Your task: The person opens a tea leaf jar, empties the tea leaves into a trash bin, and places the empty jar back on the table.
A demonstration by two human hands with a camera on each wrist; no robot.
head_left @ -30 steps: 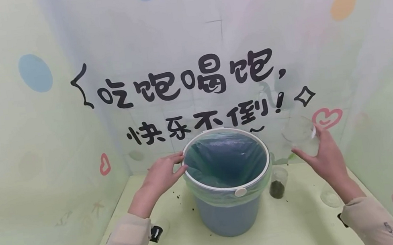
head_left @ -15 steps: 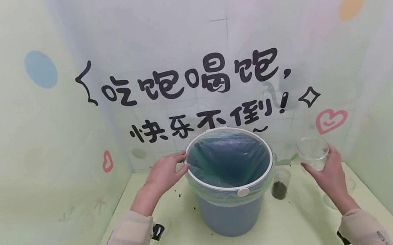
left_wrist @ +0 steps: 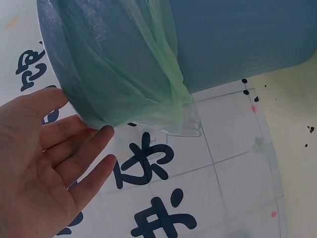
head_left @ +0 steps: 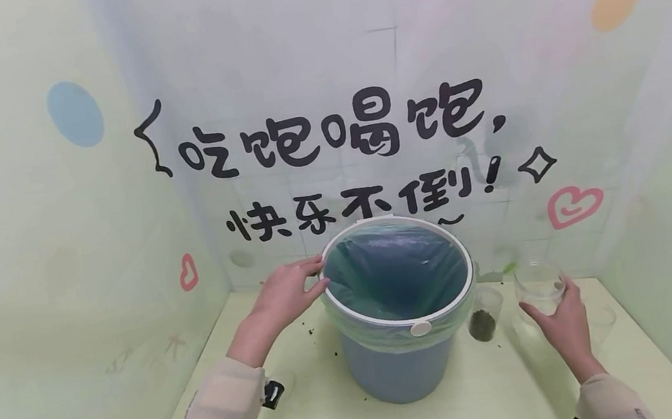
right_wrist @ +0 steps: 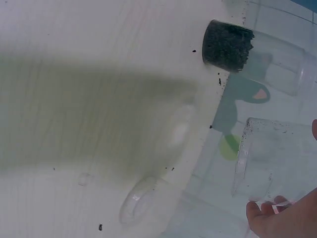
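My left hand [head_left: 288, 289] touches the left rim of a blue-grey trash bin [head_left: 398, 368] with relaxed fingers. A pale green bag [left_wrist: 119, 74] lines the bin and folds over its rim, secured by a white ring. In the left wrist view my fingertips rest against that rim. To the bin's right, my right hand [head_left: 563, 322] grips a clear jar [head_left: 537, 280] between thumb and fingers. The jar is upright, with small dark specks on its wall in the right wrist view. Whether its base touches the table is unclear.
A clear jar of dark granules [head_left: 483, 317] stands between the bin and my right hand. Another clear container [right_wrist: 141, 201] stands at the right, partly behind that hand. Dark crumbs [left_wrist: 311, 130] are scattered on the pale table. Printed walls enclose the back and sides.
My right hand has lowered the clear jar from beside the bin's rim toward the table, turning it upright. My left hand has stayed on the rim. The head view has shifted slightly.
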